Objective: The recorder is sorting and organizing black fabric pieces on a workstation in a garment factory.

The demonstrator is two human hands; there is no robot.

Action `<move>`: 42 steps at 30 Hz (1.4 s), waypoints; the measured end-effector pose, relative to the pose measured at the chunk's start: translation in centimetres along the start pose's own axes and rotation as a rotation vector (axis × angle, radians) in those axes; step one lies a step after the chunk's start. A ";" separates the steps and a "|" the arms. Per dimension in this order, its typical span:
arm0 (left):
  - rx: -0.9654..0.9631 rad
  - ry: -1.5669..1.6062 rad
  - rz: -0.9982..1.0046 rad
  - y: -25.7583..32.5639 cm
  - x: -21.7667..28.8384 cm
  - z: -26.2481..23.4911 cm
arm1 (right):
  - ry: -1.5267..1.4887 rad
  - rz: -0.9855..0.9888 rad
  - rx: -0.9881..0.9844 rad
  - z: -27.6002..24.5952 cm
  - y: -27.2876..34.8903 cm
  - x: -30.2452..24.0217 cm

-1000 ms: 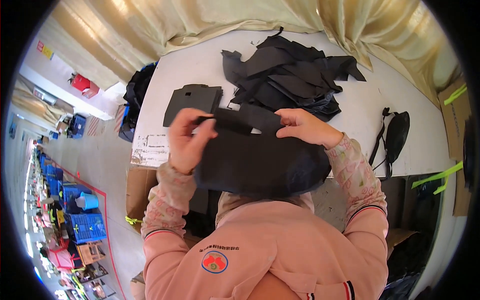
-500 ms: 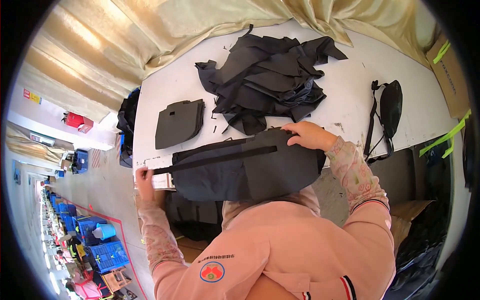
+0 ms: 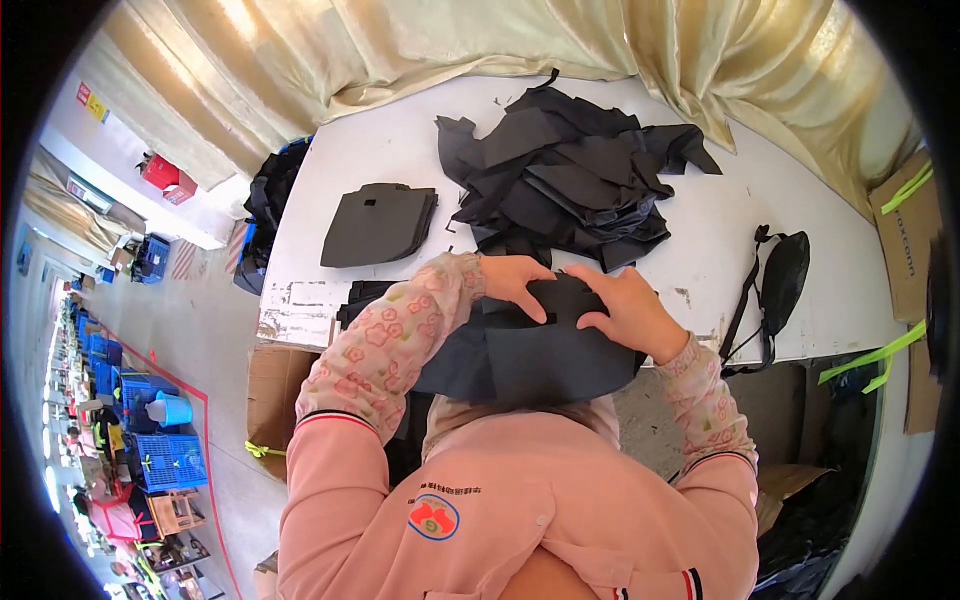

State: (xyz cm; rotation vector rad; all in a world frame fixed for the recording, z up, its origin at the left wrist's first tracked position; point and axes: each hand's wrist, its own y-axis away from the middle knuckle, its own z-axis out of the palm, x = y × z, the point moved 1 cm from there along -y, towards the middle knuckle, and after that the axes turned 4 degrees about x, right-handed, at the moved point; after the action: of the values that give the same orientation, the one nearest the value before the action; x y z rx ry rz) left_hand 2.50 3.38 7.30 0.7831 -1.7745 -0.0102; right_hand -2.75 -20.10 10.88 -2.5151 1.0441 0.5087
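Both my hands rest on a black fabric piece (image 3: 530,355) that hangs over the near edge of the white table (image 3: 400,150). My left hand (image 3: 515,282) presses on its upper left part, fingers curled onto the cloth. On the upper right part my right hand (image 3: 630,312) grips it with fingers spread. A big heap of black fabric pieces (image 3: 570,180) lies just beyond my hands. A flat stack of cut black panels (image 3: 378,225) sits to the left.
A small black bag with a strap (image 3: 775,285) lies at the table's right edge. Beige curtains (image 3: 480,40) hang behind the table. Cardboard boxes (image 3: 275,390) stand below the table at left, and blue crates (image 3: 165,460) stand further left on the floor.
My left hand came back from the table's left edge to the middle. The fabric piece, stretched wide before, is now gathered under both hands.
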 end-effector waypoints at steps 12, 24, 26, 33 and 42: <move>-0.009 0.311 0.058 -1.4 -0.8 1.2 | 0.214 -0.021 0.117 1.4 1.2 -0.5; 0.792 -0.552 0.334 -0.7 0.0 3.8 | 0.139 0.077 0.181 3.4 1.3 2.5; 0.585 -0.653 0.347 1.3 2.6 6.5 | 0.139 0.072 0.246 3.0 0.9 5.0; 0.381 -0.793 0.256 1.6 -2.9 13.4 | 0.196 0.300 0.624 1.6 -4.3 18.6; 0.422 -0.675 0.308 2.1 -3.0 13.0 | 0.284 0.167 0.444 -4.5 -8.3 12.5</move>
State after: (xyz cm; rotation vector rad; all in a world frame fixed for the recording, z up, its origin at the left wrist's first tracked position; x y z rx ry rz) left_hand -9.25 1.76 0.91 0.8522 -2.5783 0.3519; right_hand 12.38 -24.21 10.68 -2.1509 1.3104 -0.0460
